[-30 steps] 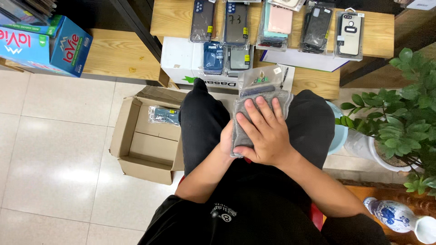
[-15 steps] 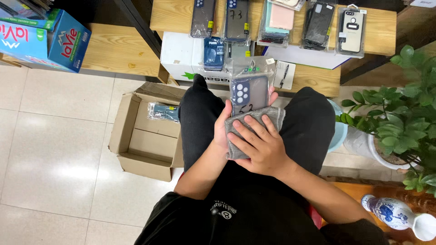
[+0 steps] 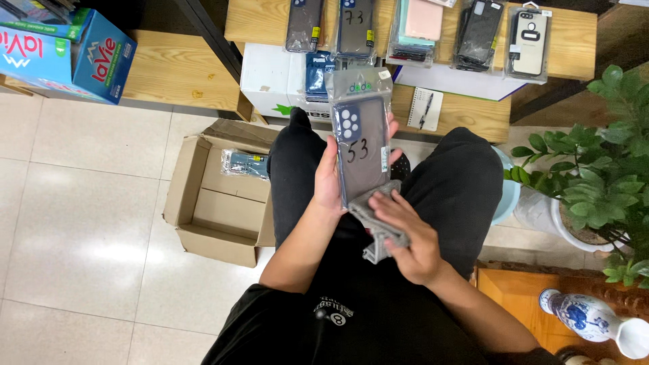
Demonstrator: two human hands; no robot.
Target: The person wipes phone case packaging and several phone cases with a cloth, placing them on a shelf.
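My left hand holds a dark phone case in a clear plastic sleeve upright over my lap, gripping its left edge, with fingertips showing at the right edge. My right hand is closed on a grey cloth that touches the lower end of the sleeve. I sit in black trousers, knees apart.
An open cardboard box with a packaged case inside stands on the tiled floor at my left. Several packaged cases lie on wooden shelves ahead. A notepad with pen, a potted plant, a blue-white vase and a blue carton surround me.
My left hand has raised the sleeved case upright away from my lap. My right hand, which lay flat over it, has slid down to the lower end with the cloth.
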